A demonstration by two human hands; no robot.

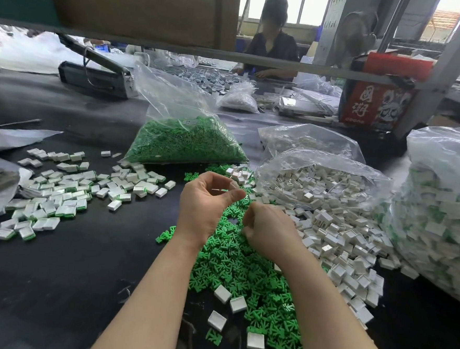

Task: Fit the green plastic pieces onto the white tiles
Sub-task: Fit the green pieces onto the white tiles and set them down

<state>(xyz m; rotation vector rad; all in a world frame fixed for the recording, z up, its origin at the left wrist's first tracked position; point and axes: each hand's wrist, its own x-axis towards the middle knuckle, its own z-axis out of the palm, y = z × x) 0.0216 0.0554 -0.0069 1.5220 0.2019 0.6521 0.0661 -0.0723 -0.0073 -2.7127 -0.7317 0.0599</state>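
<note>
Head view: hands [208, 200] over jumbled green pieces [233, 261]

Loose green plastic pieces [244, 268] heaped mid-table, white tiles [336, 236] piled just right

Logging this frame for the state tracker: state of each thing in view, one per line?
left hand: raised, fingers curled, holds nothing visible
right hand: curled over the green pile, contents hidden
green pieces bag: open, part full
white tiles bag: open, tiles spilling out
finished tiles: loose heap on table
</note>
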